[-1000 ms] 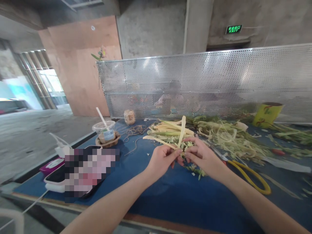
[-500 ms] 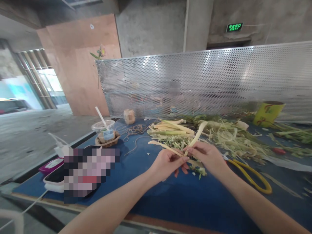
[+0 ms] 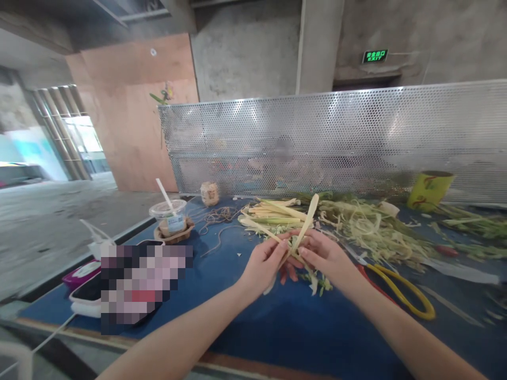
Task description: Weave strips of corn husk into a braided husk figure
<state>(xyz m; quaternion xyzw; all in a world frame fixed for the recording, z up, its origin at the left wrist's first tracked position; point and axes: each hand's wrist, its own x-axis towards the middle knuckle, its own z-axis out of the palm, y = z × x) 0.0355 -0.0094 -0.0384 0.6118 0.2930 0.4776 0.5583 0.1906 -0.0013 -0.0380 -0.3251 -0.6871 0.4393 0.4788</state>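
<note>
Crossed pale strips are pinched between the fingertips of left hand and right hand, seemingly for steadiness, with scissors laid beside the latter.

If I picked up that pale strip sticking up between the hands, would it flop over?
Probably not much: the pale strip stands up between the left hand and right hand without drooping. It's likely very light, because it looks thin and flat. It might split lengthwise, since the shreds nearby look stringy.
</note>
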